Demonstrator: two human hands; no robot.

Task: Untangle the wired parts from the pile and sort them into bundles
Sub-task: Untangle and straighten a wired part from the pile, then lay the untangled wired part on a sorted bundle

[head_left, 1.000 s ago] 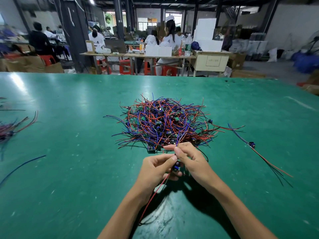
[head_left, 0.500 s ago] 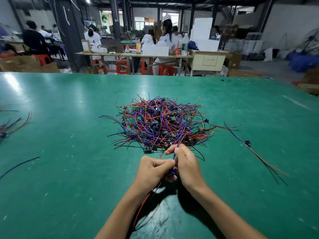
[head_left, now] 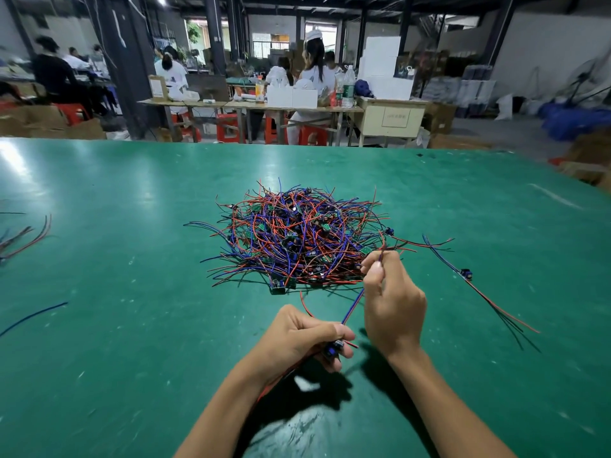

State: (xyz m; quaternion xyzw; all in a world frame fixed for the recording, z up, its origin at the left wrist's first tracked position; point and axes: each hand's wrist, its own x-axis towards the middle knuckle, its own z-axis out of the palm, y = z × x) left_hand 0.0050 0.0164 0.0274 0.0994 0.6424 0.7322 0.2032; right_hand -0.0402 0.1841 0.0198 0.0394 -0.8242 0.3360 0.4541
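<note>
A tangled pile of wired parts [head_left: 297,239], red and blue wires with small green boards, lies in the middle of the green table [head_left: 132,325]. In front of the pile, my left hand [head_left: 304,338] grips one wired part [head_left: 331,350] by its small blue-black body, with red wire trailing back under the wrist. My right hand [head_left: 390,302] pinches that part's blue and red wires between thumb and fingers at the pile's near right edge, so they run taut from one hand to the other.
A separated wired part [head_left: 467,274] with long red and blue leads lies to the right of the pile. More loose wires [head_left: 26,238] lie at the table's left edge, and a single blue wire [head_left: 33,317] nearer me. People work at benches beyond the far edge.
My hands were together at the part. Now my right hand has slid up and to the right along the wires, stretching them out, while the left hand keeps hold of the part's body.
</note>
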